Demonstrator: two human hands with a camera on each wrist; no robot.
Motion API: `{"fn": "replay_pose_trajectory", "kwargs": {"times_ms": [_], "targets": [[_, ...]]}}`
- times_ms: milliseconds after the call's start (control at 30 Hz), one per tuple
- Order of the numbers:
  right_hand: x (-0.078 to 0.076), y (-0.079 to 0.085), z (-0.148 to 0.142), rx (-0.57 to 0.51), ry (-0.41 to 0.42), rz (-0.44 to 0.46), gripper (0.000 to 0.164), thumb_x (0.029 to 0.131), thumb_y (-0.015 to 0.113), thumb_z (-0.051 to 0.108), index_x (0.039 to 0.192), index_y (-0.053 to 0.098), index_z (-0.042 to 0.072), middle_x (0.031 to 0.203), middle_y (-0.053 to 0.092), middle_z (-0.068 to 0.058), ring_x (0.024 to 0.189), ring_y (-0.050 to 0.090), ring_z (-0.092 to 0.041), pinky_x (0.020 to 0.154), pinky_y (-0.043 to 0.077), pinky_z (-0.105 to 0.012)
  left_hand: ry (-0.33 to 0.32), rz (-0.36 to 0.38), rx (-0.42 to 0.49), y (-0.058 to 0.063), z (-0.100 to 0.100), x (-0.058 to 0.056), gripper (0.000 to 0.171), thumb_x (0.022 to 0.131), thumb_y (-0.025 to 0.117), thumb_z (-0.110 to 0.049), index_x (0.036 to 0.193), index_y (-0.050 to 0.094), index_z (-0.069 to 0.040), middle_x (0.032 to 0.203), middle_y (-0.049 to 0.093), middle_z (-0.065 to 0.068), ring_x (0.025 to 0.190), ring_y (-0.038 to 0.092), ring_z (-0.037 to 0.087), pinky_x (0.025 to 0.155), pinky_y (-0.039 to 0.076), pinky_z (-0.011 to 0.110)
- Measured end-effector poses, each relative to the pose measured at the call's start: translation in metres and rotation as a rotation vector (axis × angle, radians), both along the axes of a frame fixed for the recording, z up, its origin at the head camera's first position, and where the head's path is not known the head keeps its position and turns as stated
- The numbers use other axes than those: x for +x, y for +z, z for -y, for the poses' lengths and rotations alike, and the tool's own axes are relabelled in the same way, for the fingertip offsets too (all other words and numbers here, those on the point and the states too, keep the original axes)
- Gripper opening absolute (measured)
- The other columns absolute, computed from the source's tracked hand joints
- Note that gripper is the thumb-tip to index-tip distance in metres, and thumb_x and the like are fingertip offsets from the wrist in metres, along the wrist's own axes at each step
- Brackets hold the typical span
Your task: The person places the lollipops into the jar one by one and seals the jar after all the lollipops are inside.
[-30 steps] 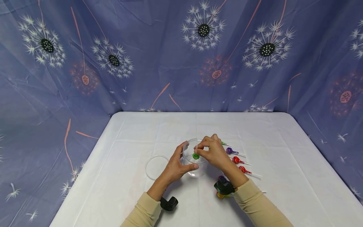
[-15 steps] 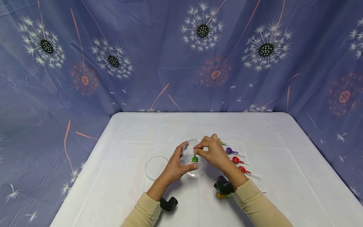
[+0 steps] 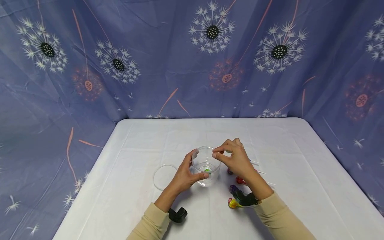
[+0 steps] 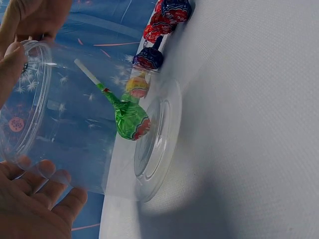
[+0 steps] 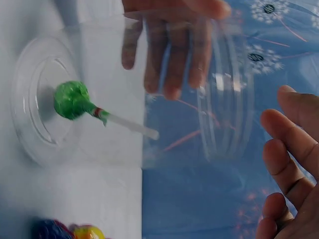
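Observation:
My left hand point(image 3: 186, 176) grips a clear plastic jar point(image 3: 198, 163), fingers on one side and thumb on the other near the rim. Inside it lies a green-wrapped lollipop point(image 4: 130, 119), its head low near the base and its white stick slanting up. Just at the jar's right rim is my right hand point(image 3: 235, 160), fingers relaxed and nothing between them in the right wrist view. The jar's flared base point(image 4: 172, 134) is at the white tablecloth.
A clear round lid point(image 3: 154, 176) lies left of the jar. Several wrapped lollipops are at the right, among them a red one point(image 3: 240, 180), a purple one point(image 3: 234, 189) and a yellow one point(image 3: 232, 203), partly hidden by the right arm. A blue dandelion-print curtain point(image 3: 168, 66) hangs behind the table.
My right hand lowered the green lollipop into the jar, let it go, and rose out to the right rim. The left hand keeps its hold on the jar.

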State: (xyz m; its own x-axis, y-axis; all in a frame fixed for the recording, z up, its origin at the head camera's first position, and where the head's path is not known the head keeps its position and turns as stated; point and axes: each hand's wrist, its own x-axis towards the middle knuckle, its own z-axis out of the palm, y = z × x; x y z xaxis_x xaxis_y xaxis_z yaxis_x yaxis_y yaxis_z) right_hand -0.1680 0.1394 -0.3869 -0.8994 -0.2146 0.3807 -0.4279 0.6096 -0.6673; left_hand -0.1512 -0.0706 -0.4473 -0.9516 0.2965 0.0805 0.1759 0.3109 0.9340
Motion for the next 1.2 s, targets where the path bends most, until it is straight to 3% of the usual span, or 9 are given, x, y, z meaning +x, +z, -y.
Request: {"fn": "replay_pose_trajectory", "kwargs": {"times_ms": [200,500,933,1200], "targets": [[0.011,0.005,-0.022,-0.051,-0.05,0.008,0.011,0.081,0.073,0.029,0.089,0.075,0.022,0.082,0.061,0.012,0.08,0.035,-0.007,0.071,0.035,-0.029,0.001,-0.03,0.012,-0.001,0.0,-0.001,0.092,0.072,0.081,-0.033,0.146,0.027,-0.018,0.148,0.037,0.012,0.135,0.038,0.033,0.112,0.032,0.048],[0.025,-0.004,-0.057,-0.028,-0.157,0.023,0.01,0.082,0.073,0.028,0.091,0.074,0.024,0.083,0.062,0.012,0.086,0.037,-0.004,0.072,0.036,-0.027,0.004,-0.014,0.003,-0.002,-0.003,-0.003,0.092,0.073,0.081,-0.017,0.147,0.026,-0.011,0.149,0.034,0.015,0.135,0.036,0.037,0.112,0.032,0.051],[0.044,-0.021,-0.089,0.013,-0.232,0.032,0.007,0.082,0.073,0.027,0.089,0.073,0.027,0.087,0.064,0.011,0.088,0.04,-0.003,0.073,0.034,-0.023,0.012,-0.044,0.002,-0.002,-0.001,-0.001,0.092,0.071,0.081,-0.034,0.145,0.028,-0.018,0.149,0.036,0.005,0.137,0.036,0.025,0.113,0.032,0.047],[0.054,-0.03,-0.105,0.047,-0.29,0.055,0.011,0.084,0.071,0.03,0.092,0.074,0.024,0.09,0.065,0.01,0.088,0.04,-0.001,0.072,0.034,-0.023,0.012,-0.052,0.005,-0.003,-0.002,-0.001,0.091,0.072,0.081,-0.031,0.146,0.028,-0.017,0.149,0.037,0.006,0.137,0.036,0.025,0.113,0.032,0.047]]}}
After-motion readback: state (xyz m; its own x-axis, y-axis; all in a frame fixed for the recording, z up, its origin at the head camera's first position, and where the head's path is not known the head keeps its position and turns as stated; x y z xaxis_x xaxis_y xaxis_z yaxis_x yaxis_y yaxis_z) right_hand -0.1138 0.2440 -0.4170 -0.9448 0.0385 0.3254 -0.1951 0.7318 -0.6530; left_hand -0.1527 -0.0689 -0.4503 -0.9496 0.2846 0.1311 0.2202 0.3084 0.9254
